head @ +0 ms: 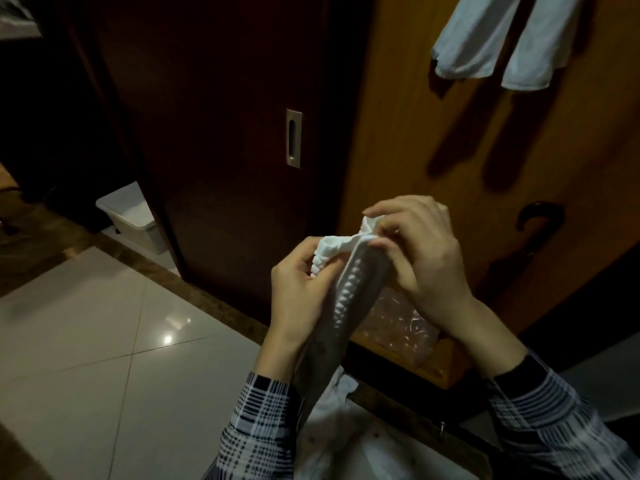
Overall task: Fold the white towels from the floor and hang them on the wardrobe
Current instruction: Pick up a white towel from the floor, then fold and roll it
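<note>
A white lidded plastic bin (133, 216) stands on the floor at left, just beside the dark cabinet panel. Glossy pale floor tiles (86, 327) cover the lower left, bordered by a brown stone strip (194, 289) (a ceiling light reflects on one tile). A crumpled clear plastic bag (398, 323) lies on a low wooden ledge (440, 362).

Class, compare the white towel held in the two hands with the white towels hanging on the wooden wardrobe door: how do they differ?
The white towel in the hands is bunched and gathered at its top; the hanging white towels drape flat and smooth. The held towel is gripped by the left hand and right hand; the hanging ones are untouched, higher on the wooden wardrobe door. Both are white cloth.
</note>
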`<action>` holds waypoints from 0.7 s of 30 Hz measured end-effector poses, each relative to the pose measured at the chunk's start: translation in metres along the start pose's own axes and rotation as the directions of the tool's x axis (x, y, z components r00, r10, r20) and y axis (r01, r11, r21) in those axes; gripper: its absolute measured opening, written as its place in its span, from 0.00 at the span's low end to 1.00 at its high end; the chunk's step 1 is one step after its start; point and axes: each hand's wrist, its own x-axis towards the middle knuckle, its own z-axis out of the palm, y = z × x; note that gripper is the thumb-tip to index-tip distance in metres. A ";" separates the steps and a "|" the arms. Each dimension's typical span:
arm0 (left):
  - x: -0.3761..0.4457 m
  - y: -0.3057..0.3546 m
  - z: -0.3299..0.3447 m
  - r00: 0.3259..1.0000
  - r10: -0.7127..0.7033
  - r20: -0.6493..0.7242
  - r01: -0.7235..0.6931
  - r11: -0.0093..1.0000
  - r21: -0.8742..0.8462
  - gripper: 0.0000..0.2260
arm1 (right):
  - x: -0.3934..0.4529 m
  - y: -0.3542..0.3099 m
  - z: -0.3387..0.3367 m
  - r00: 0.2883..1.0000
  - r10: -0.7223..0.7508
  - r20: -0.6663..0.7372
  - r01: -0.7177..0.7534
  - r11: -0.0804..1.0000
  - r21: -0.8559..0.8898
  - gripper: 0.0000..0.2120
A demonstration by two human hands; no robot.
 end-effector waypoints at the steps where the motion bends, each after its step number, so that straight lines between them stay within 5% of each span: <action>1: 0.001 -0.001 -0.001 1.000 0.005 0.001 -0.005 1.000 0.007 0.10 | 0.001 0.002 0.000 0.999 0.031 -0.009 -0.031 0.999 0.029 0.08; 9: 0.005 0.002 0.002 1.000 -0.017 0.020 0.019 0.992 -0.128 0.06 | 0.004 0.003 0.010 0.997 -0.072 0.014 0.070 0.992 0.104 0.09; 17: 0.014 -0.013 -0.009 0.978 -0.082 0.190 0.123 0.969 -0.215 0.09 | -0.007 0.007 0.010 0.973 -0.136 -0.185 0.149 0.987 0.059 0.08; 21: 0.016 -0.021 -0.021 0.992 -0.122 0.040 0.126 0.983 -0.133 0.07 | -0.013 0.014 0.001 0.967 -0.208 -0.147 0.218 0.974 0.055 0.05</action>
